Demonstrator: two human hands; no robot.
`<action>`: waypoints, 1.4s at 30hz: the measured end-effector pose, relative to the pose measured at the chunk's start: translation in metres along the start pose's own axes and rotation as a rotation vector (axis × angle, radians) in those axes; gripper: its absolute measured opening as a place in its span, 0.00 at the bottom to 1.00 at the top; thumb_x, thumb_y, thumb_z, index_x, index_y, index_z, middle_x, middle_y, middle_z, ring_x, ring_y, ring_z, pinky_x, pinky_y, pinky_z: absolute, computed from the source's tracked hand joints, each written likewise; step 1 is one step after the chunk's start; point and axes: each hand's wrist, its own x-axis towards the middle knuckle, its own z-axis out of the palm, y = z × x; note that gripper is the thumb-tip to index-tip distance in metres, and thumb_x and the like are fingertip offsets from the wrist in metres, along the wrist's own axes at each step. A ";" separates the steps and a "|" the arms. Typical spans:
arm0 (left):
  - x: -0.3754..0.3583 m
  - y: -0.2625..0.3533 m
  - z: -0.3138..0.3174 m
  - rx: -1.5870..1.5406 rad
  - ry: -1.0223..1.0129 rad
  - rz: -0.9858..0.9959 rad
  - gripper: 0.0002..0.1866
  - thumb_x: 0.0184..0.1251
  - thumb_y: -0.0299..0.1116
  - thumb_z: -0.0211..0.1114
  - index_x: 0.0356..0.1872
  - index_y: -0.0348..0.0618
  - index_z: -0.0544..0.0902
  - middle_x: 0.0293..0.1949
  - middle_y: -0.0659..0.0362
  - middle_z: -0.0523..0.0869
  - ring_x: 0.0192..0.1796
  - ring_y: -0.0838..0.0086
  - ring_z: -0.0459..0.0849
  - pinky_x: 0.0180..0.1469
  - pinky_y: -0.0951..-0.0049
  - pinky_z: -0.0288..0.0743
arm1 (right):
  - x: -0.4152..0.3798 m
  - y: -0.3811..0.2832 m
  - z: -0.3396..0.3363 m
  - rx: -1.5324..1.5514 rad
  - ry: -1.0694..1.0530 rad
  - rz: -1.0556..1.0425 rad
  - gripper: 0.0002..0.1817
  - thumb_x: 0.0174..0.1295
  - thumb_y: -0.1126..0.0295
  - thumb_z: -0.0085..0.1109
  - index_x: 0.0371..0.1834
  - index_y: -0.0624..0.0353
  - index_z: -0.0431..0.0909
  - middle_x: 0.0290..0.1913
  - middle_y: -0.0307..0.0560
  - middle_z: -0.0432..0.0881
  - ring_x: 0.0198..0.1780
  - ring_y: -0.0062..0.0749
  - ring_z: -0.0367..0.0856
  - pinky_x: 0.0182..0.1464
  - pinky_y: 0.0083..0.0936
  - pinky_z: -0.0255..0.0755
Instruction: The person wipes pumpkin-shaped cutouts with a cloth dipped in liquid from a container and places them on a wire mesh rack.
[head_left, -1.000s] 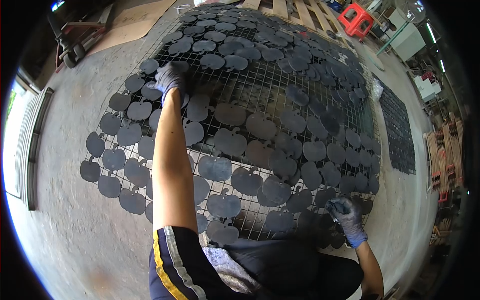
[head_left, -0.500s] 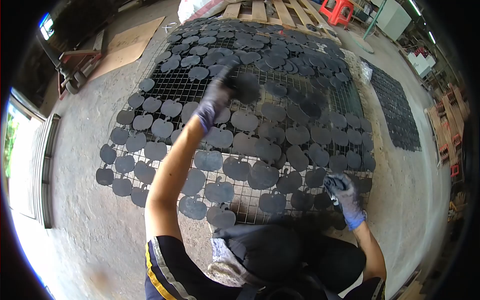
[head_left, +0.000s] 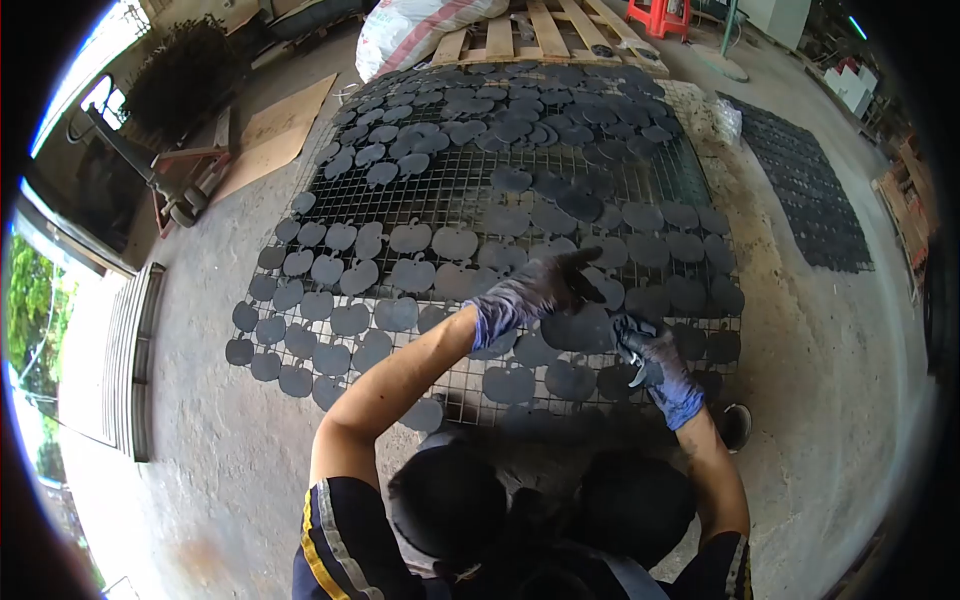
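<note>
Swung in toward the right grip (curled, contents unclear), the left grip spreads open above plates beneath and around it, laid flat on mesh, presumably for even support.

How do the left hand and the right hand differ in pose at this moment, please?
The left hand has its fingers spread, while the right hand is curled around a small pale item. The left hand also reaches farther out over the wire rack, while the right hand is nearer the person's knees. Both wear purplish-blue gloves, darkly stained at the fingers.
</note>
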 end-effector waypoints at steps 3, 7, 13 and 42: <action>0.003 0.005 0.004 0.044 0.040 -0.018 0.42 0.39 0.08 0.53 0.61 0.46 0.53 0.42 0.50 0.79 0.38 0.75 0.78 0.32 0.81 0.72 | 0.000 -0.001 -0.003 0.294 -0.034 0.015 0.18 0.46 0.80 0.58 0.42 0.67 0.69 0.37 0.49 0.77 0.36 0.27 0.77 0.39 0.18 0.74; -0.006 0.014 0.017 -0.121 0.155 0.055 0.40 0.40 0.09 0.56 0.60 0.45 0.55 0.44 0.51 0.78 0.41 0.75 0.77 0.37 0.79 0.73 | 0.018 0.005 -0.013 0.015 -0.304 -0.162 0.16 0.47 0.79 0.58 0.41 0.66 0.70 0.37 0.50 0.77 0.37 0.29 0.77 0.38 0.18 0.73; -0.041 -0.004 0.004 -0.701 0.125 0.177 0.32 0.59 0.47 0.51 0.62 0.48 0.51 0.57 0.58 0.65 0.58 0.70 0.62 0.59 0.64 0.52 | 0.017 -0.015 0.021 0.265 -0.187 -0.096 0.14 0.49 0.73 0.56 0.40 0.67 0.71 0.35 0.45 0.77 0.33 0.25 0.76 0.31 0.14 0.69; -0.056 -0.072 0.050 -0.557 0.195 0.052 0.21 0.50 0.18 0.51 0.48 0.40 0.67 0.45 0.55 0.73 0.50 0.67 0.72 0.52 0.69 0.68 | 0.023 -0.013 0.074 -1.318 -0.239 -0.972 0.20 0.42 0.84 0.51 0.40 0.52 0.74 0.33 0.43 0.75 0.37 0.33 0.76 0.39 0.25 0.73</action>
